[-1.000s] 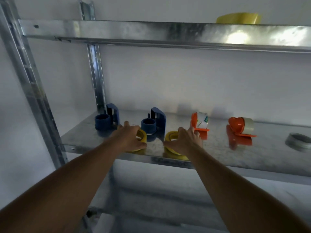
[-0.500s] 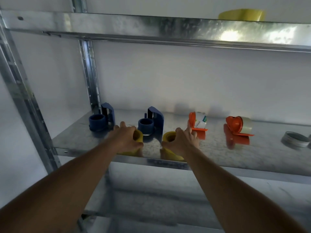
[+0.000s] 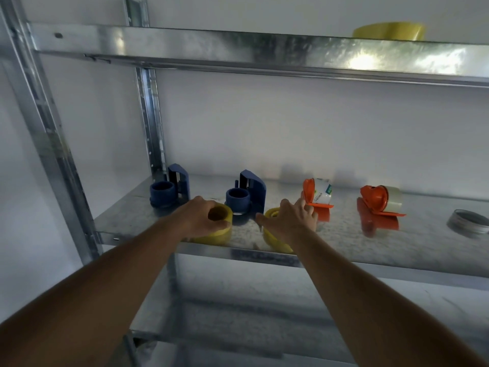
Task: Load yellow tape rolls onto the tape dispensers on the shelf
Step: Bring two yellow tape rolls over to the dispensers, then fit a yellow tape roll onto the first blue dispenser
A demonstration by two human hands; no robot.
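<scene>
Left hand (image 3: pixel 197 217) wrapped round a yellow tape roll (image 3: pixel 217 219) near the front edge of the shelf (image 3: pixel 344 247), fingers clamped on it, hole facing up. Right hand (image 3: pixel 289 221) draped over a second yellow roll (image 3: pixel 272 234), fingers spread, can't tell if actually gripping. Just past the fingers, two empty blue dispensers (image 3: pixel 244 198), (image 3: pixel 169 189). Off right of the fingers, two orange dispensers (image 3: pixel 317 200), (image 3: pixel 381 202), already loaded.
</scene>
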